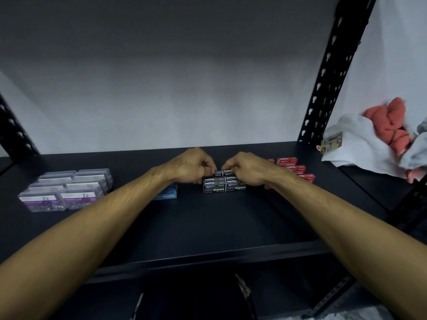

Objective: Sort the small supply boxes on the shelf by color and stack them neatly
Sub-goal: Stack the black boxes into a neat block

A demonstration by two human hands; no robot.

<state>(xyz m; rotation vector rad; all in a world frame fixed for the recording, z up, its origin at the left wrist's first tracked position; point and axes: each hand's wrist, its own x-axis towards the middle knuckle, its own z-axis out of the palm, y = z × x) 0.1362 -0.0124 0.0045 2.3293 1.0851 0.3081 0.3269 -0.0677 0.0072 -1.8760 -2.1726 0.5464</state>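
Black staples boxes [224, 187] stand stacked in two columns at the middle of the dark shelf [208, 222]. My left hand [193, 166] pinches the top box of the left column, and my right hand [246, 168] pinches the top box of the right column. Blue staples boxes [168, 192] lie just left of the black stack, partly hidden by my left forearm. Red staples boxes [294, 168] sit in a row behind my right wrist. Clear purple-labelled paper clip boxes [67, 189] are grouped at the left.
A black perforated upright [323, 88] rises at the shelf's back right corner, and another stands at the left edge [13, 132]. White and pink cloth [381, 139] with a tag lies beyond the right post. A grey wall backs the shelf.
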